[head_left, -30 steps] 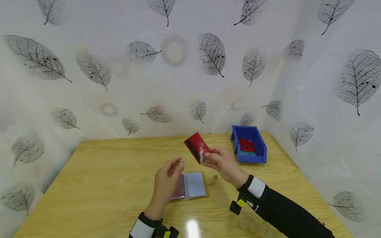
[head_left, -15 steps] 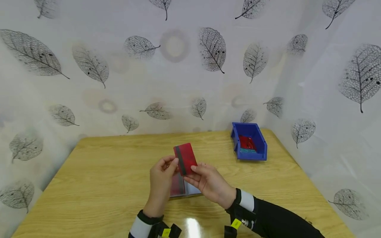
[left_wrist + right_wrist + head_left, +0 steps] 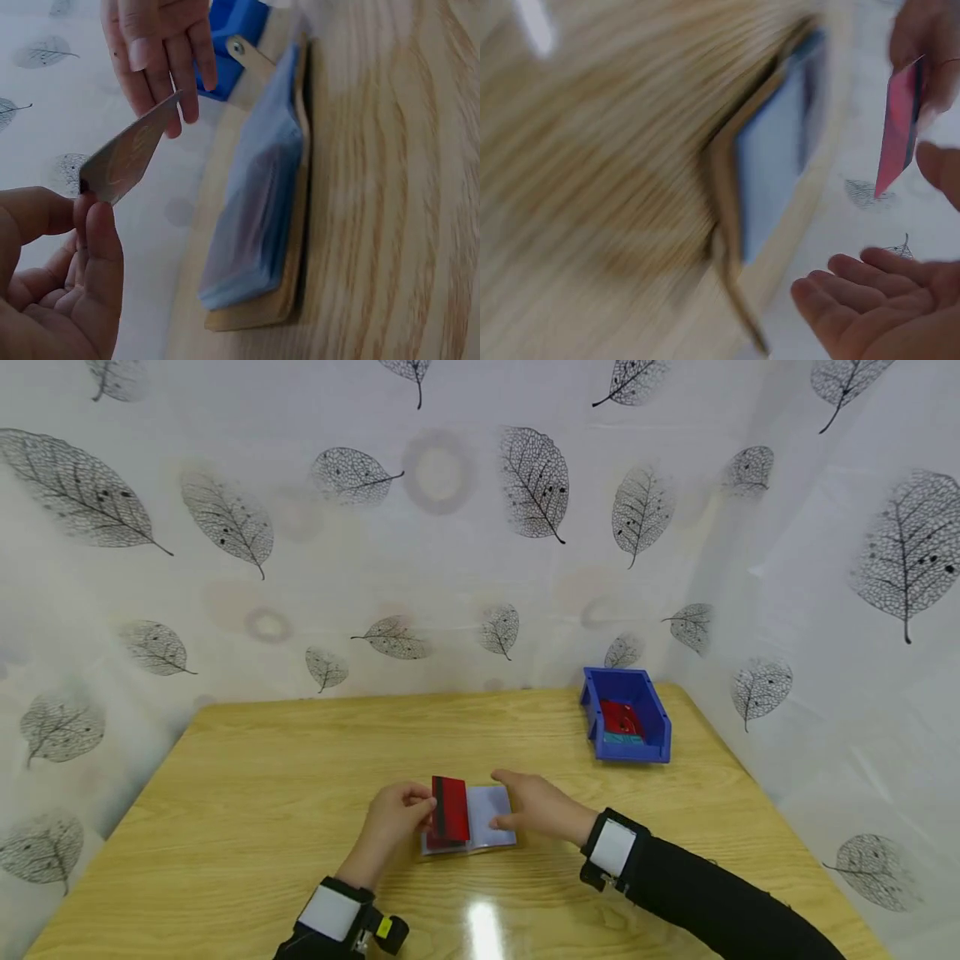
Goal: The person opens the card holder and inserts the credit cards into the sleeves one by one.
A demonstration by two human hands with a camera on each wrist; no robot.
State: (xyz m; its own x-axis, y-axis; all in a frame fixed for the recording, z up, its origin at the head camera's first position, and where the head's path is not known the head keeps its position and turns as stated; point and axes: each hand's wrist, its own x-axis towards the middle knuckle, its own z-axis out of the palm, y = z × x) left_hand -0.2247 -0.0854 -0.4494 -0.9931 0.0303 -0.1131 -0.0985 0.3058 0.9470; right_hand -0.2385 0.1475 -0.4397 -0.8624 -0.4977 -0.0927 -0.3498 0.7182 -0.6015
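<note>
A red card [image 3: 453,808] with a dark stripe is pinched between the thumb and fingers of my left hand [image 3: 396,814]. It stands tilted over the left side of an open card holder [image 3: 491,818]. That holder has clear plastic sleeves and a tan cover; another reddish card shows inside a left sleeve. My right hand [image 3: 546,808] hovers at the holder's right side, fingers extended and holding nothing. In the left wrist view, the card [image 3: 127,157] is apart from the sleeves and near the right fingertips. The right wrist view shows the right palm [image 3: 900,315] turned up with fingers spread.
A blue bin [image 3: 660,747] stands at the back right of the wooden table [image 3: 285,777], with red and teal cards inside. The holder's tan strap [image 3: 255,61] with a metal snap sticks out from its side. A leaf-patterned curtain [image 3: 442,560] rises behind the table.
The red card has passed from my right hand to my left and come down over the holder. My right hand has let go and its fingers have spread.
</note>
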